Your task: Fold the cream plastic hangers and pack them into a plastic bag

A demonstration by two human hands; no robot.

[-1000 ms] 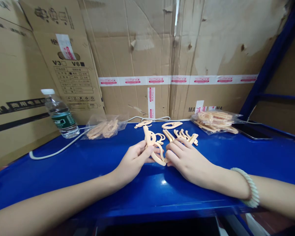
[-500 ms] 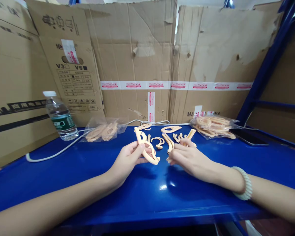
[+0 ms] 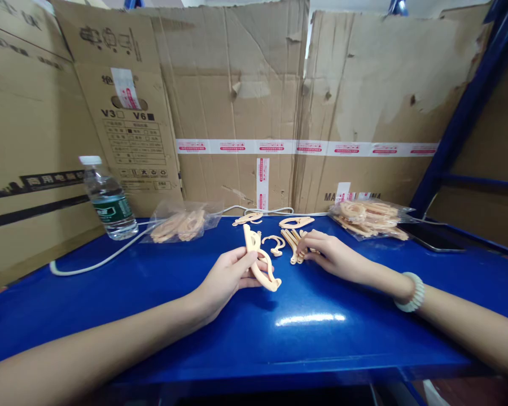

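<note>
My left hand [image 3: 227, 276] is closed round a peach-coloured curved plastic piece [image 3: 260, 266], held up on edge just above the blue table [image 3: 279, 332]. My right hand [image 3: 330, 252], with a pale bead bracelet [image 3: 410, 292] on the wrist, lies on a small heap of the same loose plastic pieces [image 3: 294, 243], fingers curled onto them. A hook-shaped piece [image 3: 274, 243] lies between the two hands. Two more pieces [image 3: 296, 221] rest further back.
A water bottle [image 3: 108, 198] stands at the back left beside a white cable [image 3: 97, 258]. Clear bags of plastic pieces lie at the back left [image 3: 182, 221] and back right [image 3: 370, 213]. A dark phone [image 3: 434, 238] lies right. Cardboard boxes [image 3: 237, 107] wall the rear.
My right hand has moved away from the left hand and back onto the loose heap. The left hand keeps its piece, now tilted slightly more upright.
</note>
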